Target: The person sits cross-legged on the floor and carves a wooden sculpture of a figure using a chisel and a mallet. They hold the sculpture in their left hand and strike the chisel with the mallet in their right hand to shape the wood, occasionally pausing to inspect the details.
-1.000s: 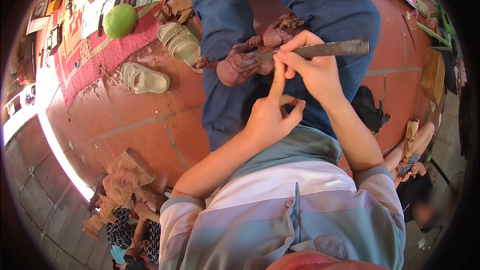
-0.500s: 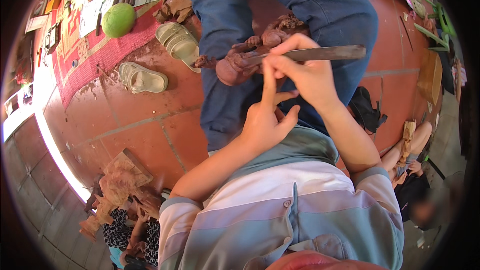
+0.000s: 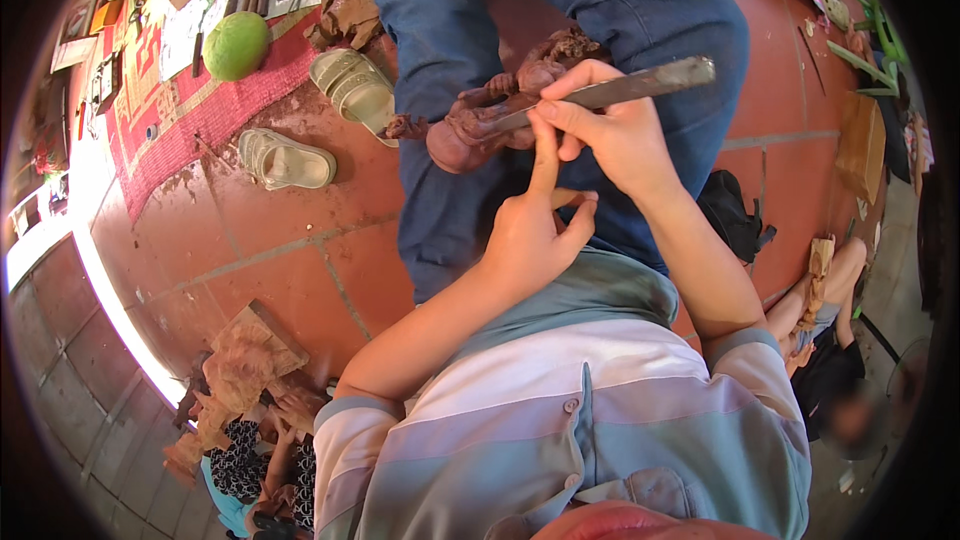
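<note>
A reddish-brown wood carving (image 3: 460,143) with rounded, knobbly shapes lies across my legs in blue trousers. My right hand (image 3: 615,125) pinches a flat grey metal carving chisel (image 3: 650,83) between thumb and fingers. The chisel's narrow end meets the carving's surface, while its wide end sticks out to the right over my knee. Below it is my left hand (image 3: 530,235), its index finger stretched up to the chisel beside the right fingertips. The left thumb stands apart, and the other left fingers are partly bent. Whether that index fingertip presses the blade or the carving is hard to tell.
Two pale sandals (image 3: 288,159) and a green round fruit (image 3: 237,45) lie left, by a red mat (image 3: 190,130) with many tools. A black bag (image 3: 733,218) rests on the tiles near my right thigh. Other people with wood carvings (image 3: 245,365) sit at lower left and right.
The chisel's wide end has swung away from me, so it slants more across the carving. My right hand has turned slightly with it; my left hand has hardly moved.
</note>
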The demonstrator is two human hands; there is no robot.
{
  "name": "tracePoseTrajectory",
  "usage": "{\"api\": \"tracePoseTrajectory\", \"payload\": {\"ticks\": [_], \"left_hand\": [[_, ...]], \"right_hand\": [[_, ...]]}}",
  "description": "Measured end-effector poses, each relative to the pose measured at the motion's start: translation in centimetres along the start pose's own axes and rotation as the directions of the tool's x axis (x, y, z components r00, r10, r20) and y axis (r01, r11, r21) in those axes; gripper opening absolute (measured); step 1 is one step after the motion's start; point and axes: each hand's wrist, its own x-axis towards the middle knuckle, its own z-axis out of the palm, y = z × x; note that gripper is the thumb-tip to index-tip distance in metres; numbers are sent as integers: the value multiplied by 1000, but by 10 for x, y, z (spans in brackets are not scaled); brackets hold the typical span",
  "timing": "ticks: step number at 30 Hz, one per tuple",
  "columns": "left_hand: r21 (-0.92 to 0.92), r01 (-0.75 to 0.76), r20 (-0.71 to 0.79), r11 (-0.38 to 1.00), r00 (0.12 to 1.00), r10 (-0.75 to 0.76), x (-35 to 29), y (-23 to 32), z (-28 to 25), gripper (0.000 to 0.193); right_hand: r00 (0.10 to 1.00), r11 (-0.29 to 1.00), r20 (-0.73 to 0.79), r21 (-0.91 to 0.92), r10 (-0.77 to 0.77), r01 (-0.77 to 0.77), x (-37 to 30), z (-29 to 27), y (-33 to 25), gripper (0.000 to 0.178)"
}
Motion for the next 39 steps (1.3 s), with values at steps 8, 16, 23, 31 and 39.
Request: {"api": "tracePoseTrajectory", "payload": {"ticks": [8, 16, 23, 31, 39], "left_hand": [[-3, -22, -39, 1000, 999, 22, -3, 0, 3, 94], [76, 10, -15, 997, 1000, -9, -9, 4, -1, 94], [9, 5, -58, 1000, 998, -4, -4, 9, -5, 95], [-33, 78, 33, 996, 997, -77, 5, 11, -7, 93], [-82, 88, 45, 993, 995, -84, 6, 16, -5, 91]], "right_hand": [[1000, 1000, 3, -18, 1, -1, -3, -3, 7, 12], [1000, 995, 3, 98, 21, -21, -10, 2, 6, 9], [999, 997, -1, 64, 53, -52, -4, 3, -10, 10], [998, 997, -7, 34, 64, -64, 6, -5, -5, 12], [998, 998, 19, 3, 62, -62, 13, -10, -6, 12]]}}
